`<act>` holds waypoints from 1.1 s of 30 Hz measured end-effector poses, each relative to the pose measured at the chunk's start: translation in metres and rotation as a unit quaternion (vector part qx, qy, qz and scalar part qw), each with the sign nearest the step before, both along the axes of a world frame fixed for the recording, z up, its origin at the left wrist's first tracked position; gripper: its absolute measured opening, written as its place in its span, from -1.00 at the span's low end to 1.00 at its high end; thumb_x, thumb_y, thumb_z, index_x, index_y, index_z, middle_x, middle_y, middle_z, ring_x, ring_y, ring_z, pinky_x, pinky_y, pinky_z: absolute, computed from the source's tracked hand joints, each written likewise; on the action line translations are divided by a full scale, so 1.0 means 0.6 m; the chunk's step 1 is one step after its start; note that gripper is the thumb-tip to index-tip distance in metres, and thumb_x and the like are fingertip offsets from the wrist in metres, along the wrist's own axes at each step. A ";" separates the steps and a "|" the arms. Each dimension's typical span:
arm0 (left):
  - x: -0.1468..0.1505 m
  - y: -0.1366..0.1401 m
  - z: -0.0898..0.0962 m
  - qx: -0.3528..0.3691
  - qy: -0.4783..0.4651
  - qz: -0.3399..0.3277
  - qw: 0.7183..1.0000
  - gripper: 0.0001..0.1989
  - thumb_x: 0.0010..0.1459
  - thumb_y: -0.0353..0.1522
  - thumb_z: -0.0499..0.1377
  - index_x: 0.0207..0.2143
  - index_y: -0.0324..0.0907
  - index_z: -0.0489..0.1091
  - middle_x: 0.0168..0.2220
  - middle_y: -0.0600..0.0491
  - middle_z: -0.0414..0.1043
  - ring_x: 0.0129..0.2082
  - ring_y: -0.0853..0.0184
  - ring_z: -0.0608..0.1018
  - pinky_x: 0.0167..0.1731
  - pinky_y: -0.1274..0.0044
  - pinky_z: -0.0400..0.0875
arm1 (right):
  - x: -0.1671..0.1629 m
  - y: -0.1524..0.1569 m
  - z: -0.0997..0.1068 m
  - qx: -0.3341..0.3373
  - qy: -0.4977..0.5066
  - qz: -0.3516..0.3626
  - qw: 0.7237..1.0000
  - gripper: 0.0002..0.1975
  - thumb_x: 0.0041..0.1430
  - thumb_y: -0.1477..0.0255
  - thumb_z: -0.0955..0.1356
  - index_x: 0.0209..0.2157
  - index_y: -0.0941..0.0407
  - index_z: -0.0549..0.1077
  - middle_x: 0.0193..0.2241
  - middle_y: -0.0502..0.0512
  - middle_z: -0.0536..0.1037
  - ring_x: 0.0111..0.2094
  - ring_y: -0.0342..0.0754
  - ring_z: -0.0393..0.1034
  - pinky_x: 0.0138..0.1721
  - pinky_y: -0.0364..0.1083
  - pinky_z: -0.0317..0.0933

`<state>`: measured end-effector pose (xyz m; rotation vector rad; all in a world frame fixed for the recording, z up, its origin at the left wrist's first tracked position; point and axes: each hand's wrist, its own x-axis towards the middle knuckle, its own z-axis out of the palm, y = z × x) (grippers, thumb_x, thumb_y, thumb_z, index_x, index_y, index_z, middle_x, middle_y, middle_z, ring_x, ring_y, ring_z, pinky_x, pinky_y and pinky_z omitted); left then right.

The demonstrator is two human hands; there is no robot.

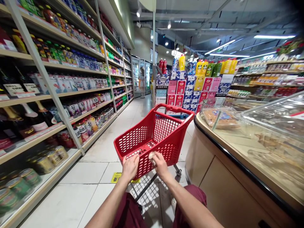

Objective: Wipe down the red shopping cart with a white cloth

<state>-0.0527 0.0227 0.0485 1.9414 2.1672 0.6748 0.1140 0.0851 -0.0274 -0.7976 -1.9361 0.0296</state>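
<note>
Cart (165,139) stands beyond left hand (130,167), grip unclear; right hand (160,164) pinches blurred pale object (151,155).

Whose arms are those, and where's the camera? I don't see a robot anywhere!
You're right, there's no robot here. A person wears a camera on their head, pointing forward and down, so you see roughly what they see: their own arms and dark red trousers.

In front is a red shopping cart, standing on a pale tiled floor. The left hand is at its near edge; I can't tell whether it grips it. The right hand seems to pinch a small pale thing, too blurred to name.

On the left, shelves hold drinks. On the right is a counter with packaged food behind clear panels.
</note>
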 end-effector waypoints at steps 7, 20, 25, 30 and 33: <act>0.000 -0.004 -0.005 0.031 -0.007 0.005 0.999 -0.64 0.17 -0.28 -0.23 -0.29 -0.07 0.35 -0.20 0.09 0.49 -0.15 0.38 0.46 0.09 0.29 -0.02 | 0.017 0.027 0.010 0.017 0.069 -0.041 0.997 -0.69 0.05 0.60 0.23 -0.16 0.08 0.40 -0.10 0.15 0.30 -0.06 -0.02 0.20 -0.07 -0.05 0.20; 0.000 -0.001 -0.006 0.031 -0.014 0.001 0.999 -0.64 0.16 -0.30 -0.23 -0.30 -0.08 0.35 -0.22 0.08 0.49 -0.17 0.37 0.46 0.07 0.30 0.01 | 0.042 0.050 0.016 -0.008 0.059 -0.069 0.996 -0.70 0.05 0.60 0.20 -0.21 0.08 0.42 -0.12 0.14 0.34 -0.09 -0.04 0.23 -0.10 -0.04 0.22; 0.003 -0.005 -0.004 0.032 -0.006 -0.003 0.999 -0.65 0.16 -0.32 -0.21 -0.24 -0.06 0.36 -0.21 0.08 0.49 -0.18 0.36 0.47 0.05 0.27 0.04 | 0.060 0.037 -0.004 -0.022 -0.050 0.014 0.998 -0.72 0.04 0.60 0.22 -0.27 0.04 0.44 -0.22 0.06 0.40 -0.17 -0.09 0.27 -0.19 -0.12 0.26; 0.033 -0.005 -0.013 0.043 0.010 -0.011 0.999 -0.64 0.16 -0.35 -0.19 -0.12 -0.09 0.32 -0.08 0.02 0.42 -0.05 0.34 0.41 0.10 0.25 -0.01 | 0.074 0.073 0.091 0.019 0.052 -0.053 0.997 -0.62 0.01 0.66 0.18 -0.18 0.09 0.44 -0.10 0.12 0.37 -0.06 -0.03 0.18 -0.05 0.01 0.17; 0.049 -0.006 -0.020 0.035 0.010 -0.042 0.998 -0.61 0.15 -0.39 -0.19 -0.01 -0.14 0.24 0.02 -0.02 0.33 0.04 0.34 0.33 0.12 0.24 -0.04 | 0.038 0.052 0.107 -0.008 -0.005 -0.023 1.000 -0.57 -0.03 0.72 0.17 -0.22 0.06 0.46 -0.17 0.09 0.43 -0.08 -0.02 0.18 -0.08 0.05 0.18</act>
